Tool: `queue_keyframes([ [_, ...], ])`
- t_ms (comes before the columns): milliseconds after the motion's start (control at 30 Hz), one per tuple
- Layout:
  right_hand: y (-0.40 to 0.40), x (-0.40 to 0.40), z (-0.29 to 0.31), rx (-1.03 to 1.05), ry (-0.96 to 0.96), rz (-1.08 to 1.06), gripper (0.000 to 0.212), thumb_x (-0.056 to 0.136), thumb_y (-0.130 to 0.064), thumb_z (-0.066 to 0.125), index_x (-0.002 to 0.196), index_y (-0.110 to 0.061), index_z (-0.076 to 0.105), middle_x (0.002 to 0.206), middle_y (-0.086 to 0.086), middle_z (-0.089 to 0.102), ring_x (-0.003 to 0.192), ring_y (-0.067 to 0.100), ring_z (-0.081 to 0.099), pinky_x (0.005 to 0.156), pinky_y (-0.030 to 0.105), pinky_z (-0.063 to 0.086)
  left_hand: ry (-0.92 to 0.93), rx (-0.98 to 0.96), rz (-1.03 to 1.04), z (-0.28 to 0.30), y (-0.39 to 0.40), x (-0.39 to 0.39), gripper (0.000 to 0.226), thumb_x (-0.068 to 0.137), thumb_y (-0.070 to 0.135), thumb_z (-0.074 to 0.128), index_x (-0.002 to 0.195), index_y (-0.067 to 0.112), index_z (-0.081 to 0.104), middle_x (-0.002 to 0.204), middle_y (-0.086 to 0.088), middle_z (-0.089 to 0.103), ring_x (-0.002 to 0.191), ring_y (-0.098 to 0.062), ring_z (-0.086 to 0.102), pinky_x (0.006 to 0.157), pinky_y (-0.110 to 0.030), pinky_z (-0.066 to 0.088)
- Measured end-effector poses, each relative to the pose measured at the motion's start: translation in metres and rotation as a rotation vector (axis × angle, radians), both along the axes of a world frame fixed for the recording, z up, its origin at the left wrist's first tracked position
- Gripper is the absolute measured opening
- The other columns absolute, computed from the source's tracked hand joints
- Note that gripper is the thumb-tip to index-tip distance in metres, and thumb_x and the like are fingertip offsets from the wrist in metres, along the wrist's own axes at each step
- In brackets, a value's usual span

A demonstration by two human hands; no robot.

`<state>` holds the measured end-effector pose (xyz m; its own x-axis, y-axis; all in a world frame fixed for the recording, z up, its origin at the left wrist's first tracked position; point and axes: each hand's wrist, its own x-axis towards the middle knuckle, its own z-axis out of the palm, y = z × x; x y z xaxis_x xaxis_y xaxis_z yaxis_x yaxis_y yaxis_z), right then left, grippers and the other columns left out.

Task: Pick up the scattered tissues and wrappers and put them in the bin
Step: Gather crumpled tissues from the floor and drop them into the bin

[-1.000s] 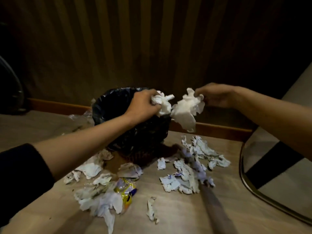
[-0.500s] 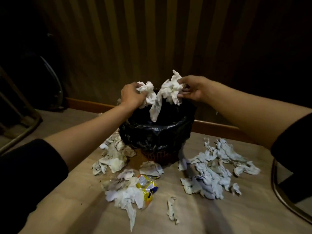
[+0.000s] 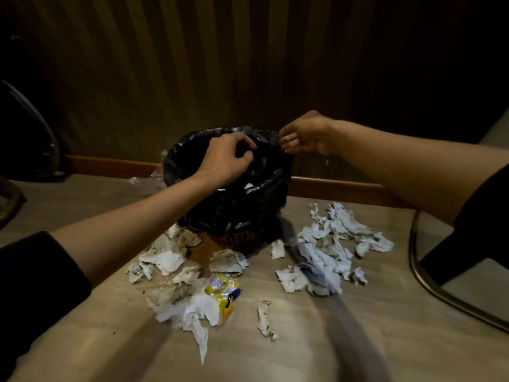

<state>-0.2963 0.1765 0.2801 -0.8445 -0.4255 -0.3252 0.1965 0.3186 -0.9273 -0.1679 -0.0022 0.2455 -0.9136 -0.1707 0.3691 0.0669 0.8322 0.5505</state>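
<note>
Over the mouth of the round bin lined with a crinkled black plastic bag, both our hands now hang empty: half a second ago each pinched a crumpled white tissue above the rim, and neither wad shows in our fingers any more, so we judge they have dropped inside, though the dark liner hides them. Our left hand hovers above the opening with its fingers loosely curled and parted, gripping nothing we can see. Our right hand sits at the far right edge of the rim, fingers slack and slightly spread, also empty; whether its tips brush the liner we cannot tell. That is one load done, but most of the job remains on the pale wooden floor. A heap of crumpled white tissues lies just left of the bin's base, a yellow and blue foil wrapper lies among more tissue in front, a single twisted scrap of tissue lies nearer us, and a larger spread of bluish-white tissues lies to the right. Next, we reckon, both hands go back down for another gather.
</note>
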Motion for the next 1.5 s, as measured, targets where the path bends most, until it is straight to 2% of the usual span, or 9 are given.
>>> queue_keyframes([
  [133,0.053,-0.013,-0.024,0.115,0.053,-0.083,0.024,0.097,-0.014,0.057,0.119,-0.008,0.064,0.102,0.009,0.071,0.091,0.018,0.073,0.092,0.033,0.057,-0.053,-0.105,-0.178,-0.016,0.05,-0.019,0.015,0.088,0.026,0.061,0.101,0.024,0.069,0.094,0.006,0.071,0.083,-0.008,0.066,0.075,-0.029,0.056],
  [267,0.103,-0.029,-0.068,0.314,0.014,-0.094,0.021,0.095,-0.014,0.06,0.113,-0.005,0.068,0.082,0.008,0.066,0.069,0.013,0.064,0.063,0.025,0.055,-0.209,-0.208,-0.326,-0.054,0.088,-0.035,0.02,0.082,0.03,0.058,0.098,0.024,0.068,0.094,0.003,0.072,0.085,-0.015,0.068,0.076,-0.037,0.058],
  [367,0.13,-0.046,-0.1,0.544,0.071,-0.032,0.019,0.093,-0.015,0.064,0.107,-0.003,0.069,0.089,0.012,0.069,0.072,0.016,0.068,0.055,0.024,0.056,-0.337,-0.281,-0.368,-0.095,0.109,-0.043,0.024,0.081,0.03,0.058,0.102,0.021,0.066,0.103,-0.003,0.07,0.094,-0.021,0.067,0.081,-0.038,0.057],
  [600,0.173,-0.075,-0.181,0.931,0.138,0.141,0.035,0.086,-0.005,0.072,0.118,0.001,0.061,0.095,0.015,0.067,0.084,0.029,0.071,0.064,0.034,0.06,-0.658,-0.293,-0.314,-0.196,0.136,-0.068,0.038,0.083,0.023,0.059,0.119,0.011,0.054,0.121,-0.014,0.059,0.108,-0.035,0.06,0.087,-0.041,0.054],
  [733,0.186,-0.08,-0.219,1.106,0.257,0.345,0.057,0.084,-0.03,0.075,0.133,-0.01,0.055,0.122,0.014,0.063,0.101,0.03,0.065,0.076,0.032,0.056,-0.674,-0.259,-0.338,-0.233,0.156,-0.083,0.042,0.083,0.025,0.059,0.122,0.013,0.05,0.124,-0.014,0.054,0.111,-0.038,0.057,0.085,-0.041,0.052],
  [933,0.181,-0.083,-0.258,1.085,0.322,0.411,0.045,0.095,-0.042,0.054,0.133,-0.019,0.051,0.126,0.015,0.064,0.108,0.034,0.062,0.091,0.041,0.053,-0.617,-0.218,-0.347,-0.261,0.175,-0.108,0.053,0.088,0.024,0.06,0.137,0.017,0.043,0.138,-0.011,0.045,0.121,-0.038,0.052,0.092,-0.046,0.05],
  [1100,0.187,-0.077,-0.286,1.067,0.245,0.498,0.034,0.082,-0.022,0.072,0.114,-0.011,0.066,0.114,0.012,0.069,0.098,0.028,0.065,0.079,0.032,0.051,-0.536,-0.189,-0.312,-0.276,0.183,-0.135,0.068,0.088,0.04,0.062,0.146,0.018,0.034,0.147,-0.01,0.041,0.128,-0.036,0.049,0.097,-0.046,0.05],
  [1300,0.199,-0.101,-0.26,0.802,0.139,0.232,0.016,0.085,-0.025,0.066,0.091,-0.013,0.075,0.092,0.006,0.07,0.088,0.022,0.064,0.076,0.035,0.054,-0.573,-0.159,-0.382,-0.29,0.198,-0.159,0.093,0.076,0.062,0.066,0.152,0.032,0.021,0.156,-0.007,0.028,0.135,-0.035,0.043,0.101,-0.049,0.047],
  [1500,0.233,-0.111,-0.254,0.872,0.356,0.16,0.011,0.085,-0.011,0.063,0.08,-0.018,0.069,0.083,0.002,0.063,0.083,0.024,0.064,0.064,0.025,0.046,-0.556,-0.178,-0.337,-0.301,0.198,-0.16,0.035,0.085,0.038,0.066,0.113,0.018,0.063,0.122,-0.013,0.059,0.105,-0.035,0.063,0.083,-0.038,0.052],
])
